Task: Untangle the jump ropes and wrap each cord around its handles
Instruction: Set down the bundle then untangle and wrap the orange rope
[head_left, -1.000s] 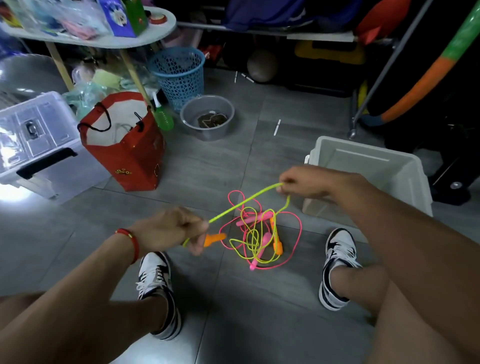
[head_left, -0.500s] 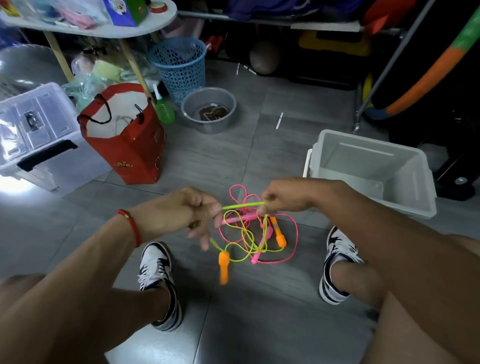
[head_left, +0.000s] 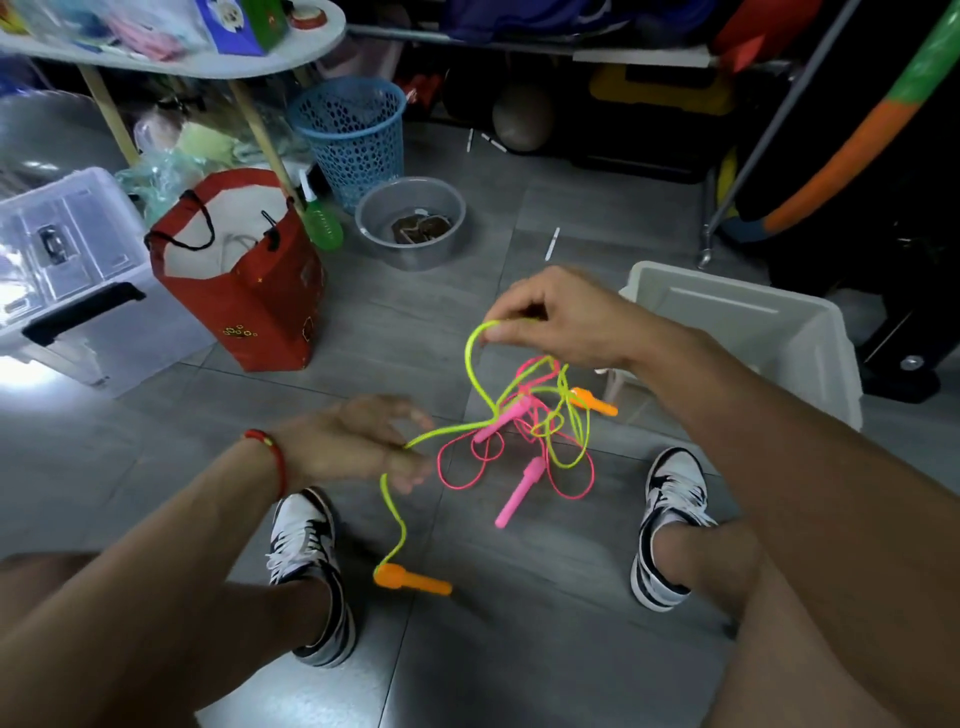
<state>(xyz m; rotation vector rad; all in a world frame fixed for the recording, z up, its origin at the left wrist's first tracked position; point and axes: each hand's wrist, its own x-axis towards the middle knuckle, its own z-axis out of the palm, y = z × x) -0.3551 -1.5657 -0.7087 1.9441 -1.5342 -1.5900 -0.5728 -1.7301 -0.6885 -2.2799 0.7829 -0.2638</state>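
Two jump ropes hang tangled between my knees. The yellow-green cord (head_left: 470, 364) has orange handles; one orange handle (head_left: 413, 579) dangles low at the cord's end, the other orange handle (head_left: 595, 401) sticks out of the tangle on the right. The pink cord (head_left: 574, 470) loops around two pink handles (head_left: 519, 491). My right hand (head_left: 561, 314) pinches a loop of the yellow-green cord and lifts the tangle. My left hand (head_left: 363, 441) is lower left, blurred, with the yellow-green cord running through its fingers.
A white bin (head_left: 748, 332) stands right of the tangle, a red bag (head_left: 249, 291) to the left, a grey bowl (head_left: 410, 221) and blue basket (head_left: 353, 135) behind. A clear lidded box (head_left: 67, 270) sits far left. My shoes (head_left: 306, 561) rest on grey tiles.
My right hand has risen with the yellow-green cord, lifting the tangle. The cord slid through my left hand, and the orange handle has dropped lower.
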